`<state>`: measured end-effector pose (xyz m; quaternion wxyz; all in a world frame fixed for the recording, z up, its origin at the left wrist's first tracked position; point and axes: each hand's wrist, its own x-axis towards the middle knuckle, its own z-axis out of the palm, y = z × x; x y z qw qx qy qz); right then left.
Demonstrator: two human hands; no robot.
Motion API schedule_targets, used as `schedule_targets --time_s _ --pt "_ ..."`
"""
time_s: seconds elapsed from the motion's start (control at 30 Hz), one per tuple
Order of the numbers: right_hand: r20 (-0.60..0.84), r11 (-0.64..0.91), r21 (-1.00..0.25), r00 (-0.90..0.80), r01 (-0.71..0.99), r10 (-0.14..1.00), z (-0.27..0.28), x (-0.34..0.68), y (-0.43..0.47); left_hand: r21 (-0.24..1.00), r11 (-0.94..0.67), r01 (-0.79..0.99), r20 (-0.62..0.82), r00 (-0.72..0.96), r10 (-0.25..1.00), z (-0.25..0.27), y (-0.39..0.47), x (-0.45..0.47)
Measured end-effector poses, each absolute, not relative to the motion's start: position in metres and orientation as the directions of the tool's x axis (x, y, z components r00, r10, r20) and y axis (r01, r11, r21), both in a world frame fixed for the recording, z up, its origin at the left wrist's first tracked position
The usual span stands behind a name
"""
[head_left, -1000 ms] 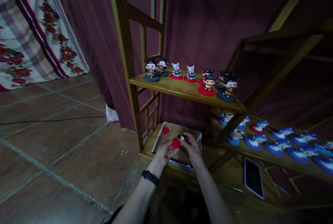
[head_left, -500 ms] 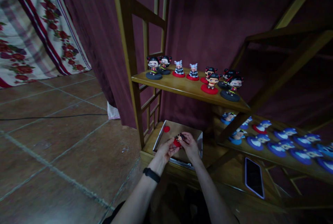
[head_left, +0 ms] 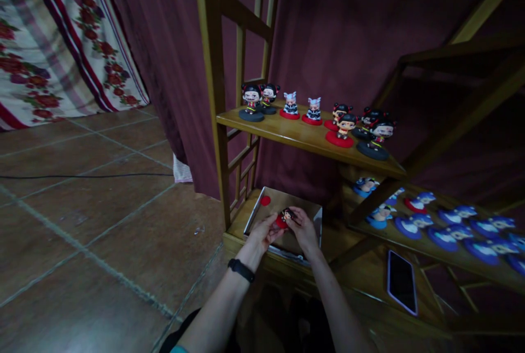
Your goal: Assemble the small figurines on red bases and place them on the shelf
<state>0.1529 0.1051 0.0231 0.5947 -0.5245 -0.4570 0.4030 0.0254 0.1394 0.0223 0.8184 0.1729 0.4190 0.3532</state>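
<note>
Over an open cardboard box [head_left: 254, 216] on the low shelf, both my hands hold one small figurine [head_left: 287, 214] with black hair. Its round red base [head_left: 281, 221] is gripped by my left hand [head_left: 264, 231], fingers closed at the rim. The fingers of my right hand [head_left: 303, 227] are closed around the figurine's upper right side. Part of the figurine is hidden by my fingers. A loose red disc [head_left: 266, 200] lies in the far left corner of the box.
Several figurines on red or dark bases stand along the wooden shelf [head_left: 279, 129] above. More figurines with blue bases [head_left: 413, 226] stand on the right shelf. A phone [head_left: 402, 282] lies on the low shelf at right. A wooden post [head_left: 213, 68] rises at left.
My view has shifted slightly, so the shelf and figurines appear further right. Both hands keep hold of the figurine and its base, with hardly any movement over the box.
</note>
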Motion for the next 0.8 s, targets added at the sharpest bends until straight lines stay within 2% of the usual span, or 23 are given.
schedule_targets --time_s 0.43,0.8 --pt "0.209 0.154 -0.96 0.234 0.234 0.95 0.0223 0.1504 0.1014 0.665 0.621 -0.415 -0.526 0.33 0.784 0.0257 0.1363 0.0247" --pt "0.223 0.161 -0.945 0.2 0.286 0.954 0.0239 0.1518 0.0999 0.641 0.635 -0.431 -0.519 0.365 0.772 0.0194 0.138 0.0215"
